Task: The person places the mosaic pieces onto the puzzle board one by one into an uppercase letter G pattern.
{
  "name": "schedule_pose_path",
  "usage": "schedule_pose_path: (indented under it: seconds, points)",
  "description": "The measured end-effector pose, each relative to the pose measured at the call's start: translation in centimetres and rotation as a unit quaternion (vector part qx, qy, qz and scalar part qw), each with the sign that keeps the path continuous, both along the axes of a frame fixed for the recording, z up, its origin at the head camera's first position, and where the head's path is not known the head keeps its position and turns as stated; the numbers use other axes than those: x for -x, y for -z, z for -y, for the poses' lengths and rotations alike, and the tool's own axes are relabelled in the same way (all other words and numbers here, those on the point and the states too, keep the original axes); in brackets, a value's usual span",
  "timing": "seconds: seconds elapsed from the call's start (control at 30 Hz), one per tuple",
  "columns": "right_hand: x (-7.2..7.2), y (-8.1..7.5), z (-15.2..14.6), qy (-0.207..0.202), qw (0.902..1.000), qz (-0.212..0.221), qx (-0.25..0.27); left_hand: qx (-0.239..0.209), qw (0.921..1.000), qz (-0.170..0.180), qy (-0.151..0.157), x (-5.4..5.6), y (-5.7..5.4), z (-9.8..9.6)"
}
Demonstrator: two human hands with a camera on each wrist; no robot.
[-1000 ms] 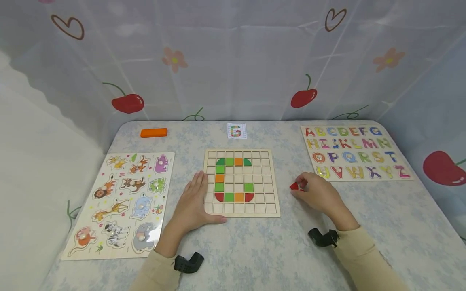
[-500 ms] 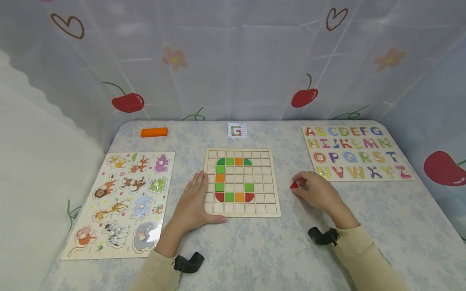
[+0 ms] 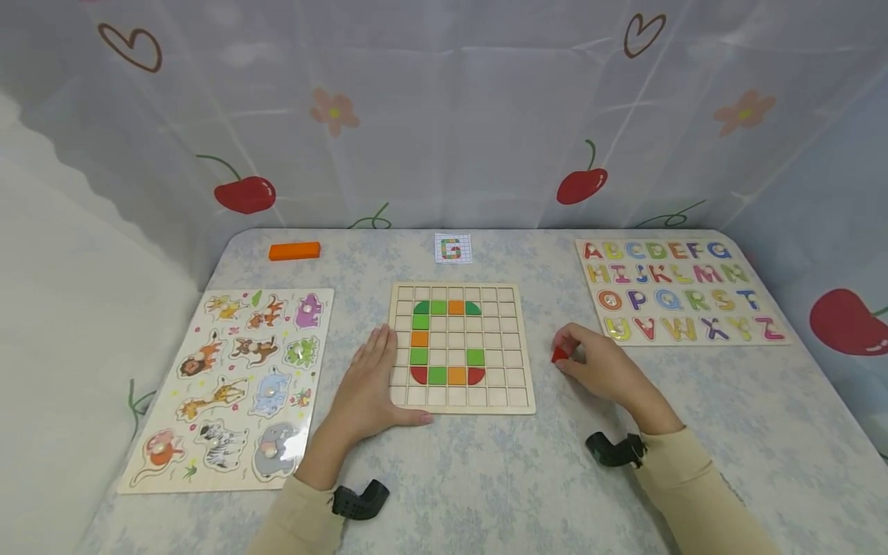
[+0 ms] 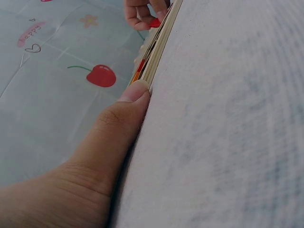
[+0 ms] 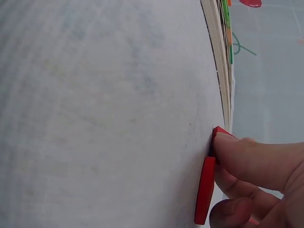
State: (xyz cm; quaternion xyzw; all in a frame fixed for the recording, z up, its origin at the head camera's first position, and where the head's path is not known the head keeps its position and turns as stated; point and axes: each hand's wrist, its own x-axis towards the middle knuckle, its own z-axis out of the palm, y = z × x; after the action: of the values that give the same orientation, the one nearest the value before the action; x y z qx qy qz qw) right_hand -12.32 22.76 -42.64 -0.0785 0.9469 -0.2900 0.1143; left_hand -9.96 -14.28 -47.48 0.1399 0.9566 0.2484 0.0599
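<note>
A wooden grid board lies mid-table, with green, orange and red tiles set in its squares. Along its left edge rests my left hand, fingers straight and the thumb against the near edge. To the right of the board, my right hand pinches a small red tile between thumb and fingers, low at the tabletop. In the right wrist view, part of that tile shows past the thumb. A second red tile lies on the table beside the fingers; the hand hides it in the head view.
A small card with a coloured pattern on a grid lies behind the board. An animal puzzle is at the left, a letter puzzle at the back right. An orange block lies at the back left.
The right hand's fingers have shifted slightly and closed over the red tile. Two red bits showed by the fingers a second ago, now one. The left hand and board have stayed put.
</note>
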Motion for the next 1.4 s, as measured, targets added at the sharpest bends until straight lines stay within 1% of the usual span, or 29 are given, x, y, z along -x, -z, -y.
schedule_pose_path:
  seconds: [0.17,0.3,0.47,0.63,0.73,0.83,1.0,1.1,1.4]
  points:
    - [0.3,0.2,0.2,0.002,0.9999,-0.004,0.017,-0.002,1.0,-0.005,0.0,0.0,0.0,0.0]
    - [0.9,0.3,1.0,-0.001,0.9992,-0.008,0.04,-0.005,1.0,-0.004,0.001,0.0,-0.1,-0.1]
    - [1.9,0.0,3.1,-0.012,0.9976,-0.011,0.067,-0.002,1.0,-0.003,-0.001,-0.1,0.0,0.0]
    - [2.9,-0.2,5.6,-0.02,0.9952,0.01,0.095,-0.006,1.0,-0.006,-0.001,-0.1,0.0,0.0]
    - [3.3,-0.2,7.0,-0.025,0.994,0.021,0.104,-0.006,1.0,-0.002,-0.002,-0.1,-0.1,-0.1]
    - [3.7,0.0,8.2,-0.037,0.9925,0.023,0.114,-0.005,1.0,0.003,-0.002,0.0,-0.1,-0.1]
    - [4.0,0.0,9.8,-0.052,0.9921,0.021,0.112,0.001,1.0,0.005,-0.003,0.0,-0.1,-0.1]
    - [4.0,0.1,10.4,-0.053,0.9932,0.021,0.101,0.004,1.0,0.007,-0.003,0.0,-0.1,-0.1]
    - [4.0,0.3,10.8,-0.059,0.9948,0.014,0.082,-0.002,1.0,0.006,-0.003,0.0,-0.1,0.0]
